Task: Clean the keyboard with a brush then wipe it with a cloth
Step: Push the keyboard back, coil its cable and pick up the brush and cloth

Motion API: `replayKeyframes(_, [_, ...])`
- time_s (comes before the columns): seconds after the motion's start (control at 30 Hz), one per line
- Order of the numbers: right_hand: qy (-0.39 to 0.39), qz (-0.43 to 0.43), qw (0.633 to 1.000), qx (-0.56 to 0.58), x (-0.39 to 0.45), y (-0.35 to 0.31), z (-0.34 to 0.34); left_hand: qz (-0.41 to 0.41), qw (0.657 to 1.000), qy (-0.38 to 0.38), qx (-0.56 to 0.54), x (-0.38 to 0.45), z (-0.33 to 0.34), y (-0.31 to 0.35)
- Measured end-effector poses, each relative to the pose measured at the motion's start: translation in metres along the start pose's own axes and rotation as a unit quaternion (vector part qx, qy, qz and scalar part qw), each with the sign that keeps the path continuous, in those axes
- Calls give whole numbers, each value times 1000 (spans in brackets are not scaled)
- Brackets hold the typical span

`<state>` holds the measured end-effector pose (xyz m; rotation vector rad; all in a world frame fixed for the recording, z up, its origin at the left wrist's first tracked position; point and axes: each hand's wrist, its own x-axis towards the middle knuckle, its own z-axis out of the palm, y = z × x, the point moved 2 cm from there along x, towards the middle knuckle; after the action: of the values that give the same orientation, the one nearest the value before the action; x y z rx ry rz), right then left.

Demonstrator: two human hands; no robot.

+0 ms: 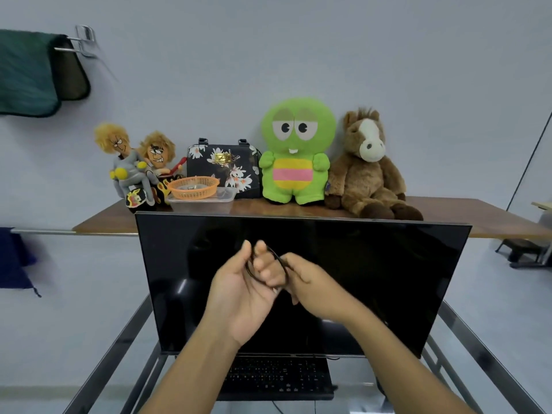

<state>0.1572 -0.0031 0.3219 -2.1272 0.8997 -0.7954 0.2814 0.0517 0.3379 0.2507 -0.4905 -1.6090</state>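
Observation:
A black keyboard [279,377] lies flat on the glass desk below the monitor, partly hidden behind my forearms. Both hands are raised in front of the dark screen, well above the keyboard. My left hand [248,291] is palm up with a thin black cable loop [280,261] wound around its fingers. My right hand [310,282] pinches the same cable at the loop's right side. No brush or wiping cloth is in either hand.
A black monitor [373,279] stands behind the keyboard. The wooden shelf [478,216] carries plush toys, a floral bag [224,165], an orange basket [194,188] and a clear box. A green towel [27,73] hangs top left, a blue cloth [12,258] lower left.

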Motion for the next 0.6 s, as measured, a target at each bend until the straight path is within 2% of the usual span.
replayKeyframes(0.1, [-51,30,998,-30,-9,3,9,93,994,57,-17,17,2,17])
replayKeyframes(0.17, [-66,22,995,-79,-15,-1,7,148,977,113,106,27,-2,24])
replayKeyframes(0.2, [-70,16,992,-102,-17,-3,5,174,947,140,230,30,-4,26])
replayKeyframes(0.23, [-72,9,990,-123,-18,-5,3,192,890,162,381,32,-7,26])
replayKeyframes(0.27, [-73,0,987,-140,-20,-9,0,196,816,165,518,34,-9,25])
replayKeyframes(0.3, [-74,-9,986,-151,-21,-13,-4,182,751,146,618,35,-13,22])
replayKeyframes(0.33, [-72,-21,985,-157,-21,-17,-8,152,715,110,674,36,-17,17])
replayKeyframes(0.37, [-69,-34,985,-156,-21,-22,-14,115,698,68,704,34,-21,12])
replayKeyframes(0.4, [-65,-47,985,-152,-20,-27,-20,75,695,25,714,29,-24,5])
replayKeyframes(0.43, [-62,-58,986,-145,-18,-32,-27,34,707,-14,706,24,-25,-1])
replayKeyframes(0.47, [-60,-64,987,-133,-15,-35,-33,-7,741,-41,670,16,-24,-6])
replayKeyframes(0.53, [-60,-57,994,-76,-9,-36,-45,-67,837,-78,538,2,-21,-15])
replayKeyframes(0.6, [-57,-52,997,11,-3,-34,-55,-95,887,-117,436,-9,-12,-19])
